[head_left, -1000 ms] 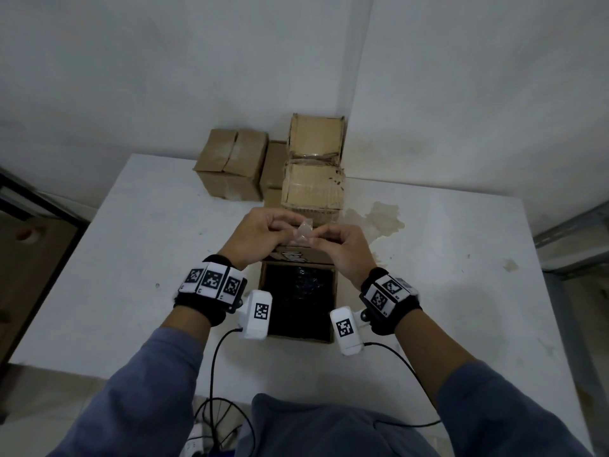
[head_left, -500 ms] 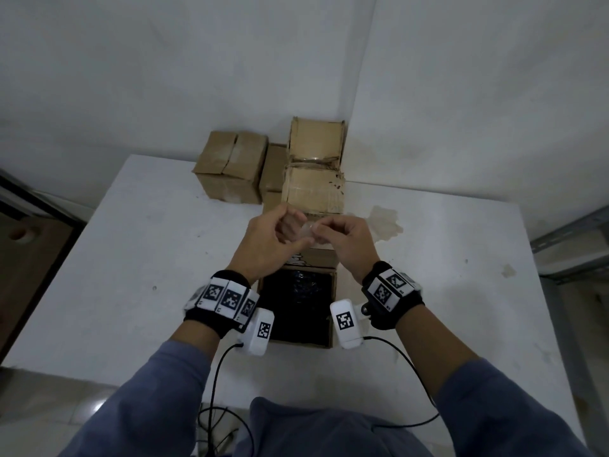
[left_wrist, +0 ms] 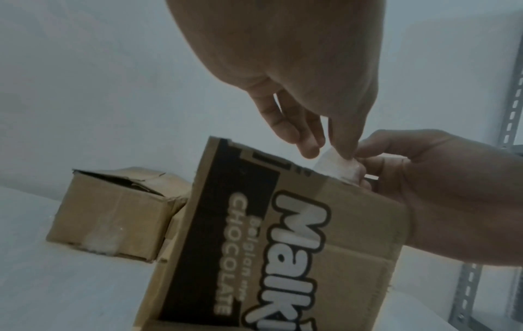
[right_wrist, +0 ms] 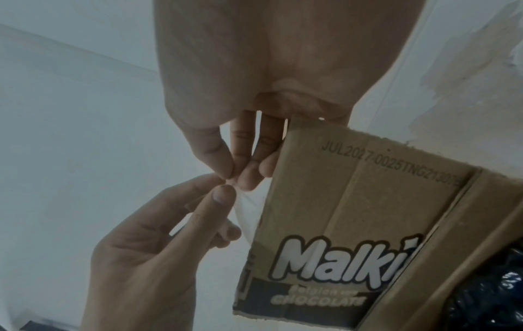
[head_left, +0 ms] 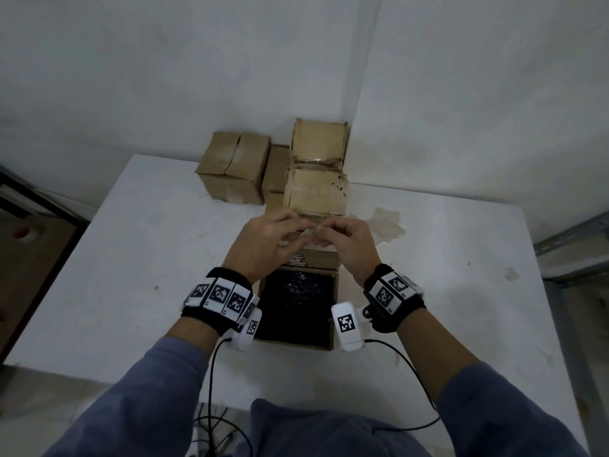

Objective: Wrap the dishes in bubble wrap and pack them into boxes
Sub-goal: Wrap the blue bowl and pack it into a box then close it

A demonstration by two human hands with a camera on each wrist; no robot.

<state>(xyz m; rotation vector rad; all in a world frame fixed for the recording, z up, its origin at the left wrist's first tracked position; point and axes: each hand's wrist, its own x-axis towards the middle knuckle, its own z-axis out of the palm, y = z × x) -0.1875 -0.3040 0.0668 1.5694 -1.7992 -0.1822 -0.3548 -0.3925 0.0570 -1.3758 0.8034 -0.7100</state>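
An open cardboard box (head_left: pixel 296 343) stands on the white table (head_left: pixel 131 258), with a dish wrapped in black bubble wrap (head_left: pixel 296 301) inside. Its far flap (left_wrist: pixel 297 235), printed with a chocolate brand, stands upright (right_wrist: pixel 353 212). Above that flap my left hand (head_left: pixel 273 239) and right hand (head_left: pixel 342 239) meet fingertip to fingertip. Both pinch a small clear piece of tape (left_wrist: pixel 336 165), which hangs between them by the flap's top edge (right_wrist: pixel 249 215). The rest of the dish is hidden by the wrap.
Closed cardboard boxes sit at the back of the table: one on the left (head_left: pixel 234 171) and a stack of two (head_left: pixel 318 163) against the wall corner. A brown stain (head_left: pixel 385 222) marks the table right of the hands. Cables (head_left: pixel 211 390) hang off the near edge.
Both hands have stayed together over the box's far flap. The left hand tipped thumb-up half a second ago and now lies flatter, and the clear piece shows less between the fingers.
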